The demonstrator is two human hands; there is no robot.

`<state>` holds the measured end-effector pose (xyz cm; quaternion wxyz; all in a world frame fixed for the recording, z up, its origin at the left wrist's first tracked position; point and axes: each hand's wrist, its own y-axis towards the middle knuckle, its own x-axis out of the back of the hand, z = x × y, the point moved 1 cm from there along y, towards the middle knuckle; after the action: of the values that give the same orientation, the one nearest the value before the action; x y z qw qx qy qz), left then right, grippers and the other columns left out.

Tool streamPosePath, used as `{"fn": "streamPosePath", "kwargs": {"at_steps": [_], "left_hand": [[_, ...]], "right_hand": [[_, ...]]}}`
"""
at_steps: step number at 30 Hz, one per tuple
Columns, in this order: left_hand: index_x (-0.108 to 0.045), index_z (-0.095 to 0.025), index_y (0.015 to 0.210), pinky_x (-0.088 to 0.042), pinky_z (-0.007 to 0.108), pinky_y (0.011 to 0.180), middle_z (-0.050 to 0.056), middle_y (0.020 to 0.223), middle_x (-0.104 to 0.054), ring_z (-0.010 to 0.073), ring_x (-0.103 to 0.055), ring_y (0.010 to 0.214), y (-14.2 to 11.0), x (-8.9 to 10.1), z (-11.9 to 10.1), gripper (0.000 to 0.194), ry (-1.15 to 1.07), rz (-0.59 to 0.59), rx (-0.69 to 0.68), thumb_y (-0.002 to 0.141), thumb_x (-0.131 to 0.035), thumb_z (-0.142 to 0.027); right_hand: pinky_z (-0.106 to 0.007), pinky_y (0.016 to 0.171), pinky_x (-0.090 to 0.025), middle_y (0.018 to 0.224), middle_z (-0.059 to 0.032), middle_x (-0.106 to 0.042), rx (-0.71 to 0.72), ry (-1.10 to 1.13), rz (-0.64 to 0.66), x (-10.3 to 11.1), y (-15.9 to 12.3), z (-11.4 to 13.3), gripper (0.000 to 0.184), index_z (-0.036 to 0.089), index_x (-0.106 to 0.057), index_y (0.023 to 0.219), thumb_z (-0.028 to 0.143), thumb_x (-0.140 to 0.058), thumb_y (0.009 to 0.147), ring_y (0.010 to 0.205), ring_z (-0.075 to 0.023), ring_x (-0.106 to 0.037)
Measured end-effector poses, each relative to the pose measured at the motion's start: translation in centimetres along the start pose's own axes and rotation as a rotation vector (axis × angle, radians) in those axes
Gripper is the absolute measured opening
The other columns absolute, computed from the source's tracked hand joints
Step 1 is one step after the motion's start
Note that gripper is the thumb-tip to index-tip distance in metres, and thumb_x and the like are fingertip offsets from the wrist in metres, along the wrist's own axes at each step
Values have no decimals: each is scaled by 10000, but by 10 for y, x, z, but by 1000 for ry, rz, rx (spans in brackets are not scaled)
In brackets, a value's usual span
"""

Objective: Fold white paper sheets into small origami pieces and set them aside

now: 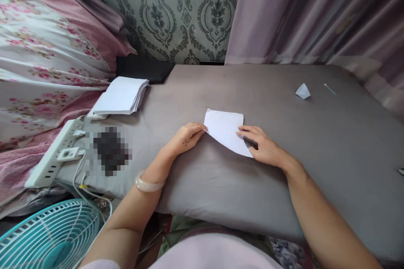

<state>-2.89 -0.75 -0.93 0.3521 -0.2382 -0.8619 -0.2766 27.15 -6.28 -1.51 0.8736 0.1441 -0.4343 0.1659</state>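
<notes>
A white sheet of paper (223,129) lies in front of me on the grey cloth surface, its near edge curved and slightly raised. My left hand (189,136) pinches the paper's left edge between thumb and fingers. On the right, my right hand (263,145) holds the paper's lower right corner, with fingertips resting on top and the thumb near the corner. A white bangle (149,183) circles my left forearm.
A stack of white paper (123,96) lies at the back left by a black flat item (143,68). A power strip (57,155) with cables runs along the left edge, above a turquoise fan (53,235). A small folded paper piece (303,91) and a thin stick (330,89) lie far right.
</notes>
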Motion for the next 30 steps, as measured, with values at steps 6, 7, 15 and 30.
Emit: {"fn": "streamPosePath", "kwargs": {"at_steps": [6, 7, 15, 30], "left_hand": [[-682, -217, 1021, -486, 374, 902, 74, 1072, -687, 217, -605, 1002, 0, 1, -4, 191, -7, 42, 89, 862, -597, -283], [-688, -217, 1016, -483, 380, 902, 78, 1068, -676, 222, -592, 997, 2, -1, -5, 201, 3, 39, 110, 847, -621, -301], [-685, -174, 754, -445, 410, 937, 98, 1008, -606, 232, -539, 984, 13, -16, -2, 263, 35, -127, 360, 865, -586, -391], [-562, -167, 655, -460, 456, 878, 99, 901, -549, 237, -515, 890, 20, -33, 4, 239, 154, -253, 410, 836, -604, -316]], "right_hand": [[-490, 1050, -406, 1419, -79, -480, 38, -16, 12, 1, -1, 3, 413, 290, -604, 1250, 303, -593, 838, 1319, -282, -409], [-484, 1036, -418, 1377, -84, -514, 25, -25, -33, -1, 0, 4, 350, 283, -637, 1199, 342, -583, 859, 1285, -280, -440], [-437, 926, -471, 1122, -88, -636, -199, -99, -318, -18, 17, 8, 303, 238, -744, 917, 422, -504, 904, 1035, -256, -550], [-414, 734, -468, 890, -88, -601, -301, -286, -502, -25, 26, 3, 339, 230, -555, 577, 423, -541, 856, 815, -239, -535]]}}
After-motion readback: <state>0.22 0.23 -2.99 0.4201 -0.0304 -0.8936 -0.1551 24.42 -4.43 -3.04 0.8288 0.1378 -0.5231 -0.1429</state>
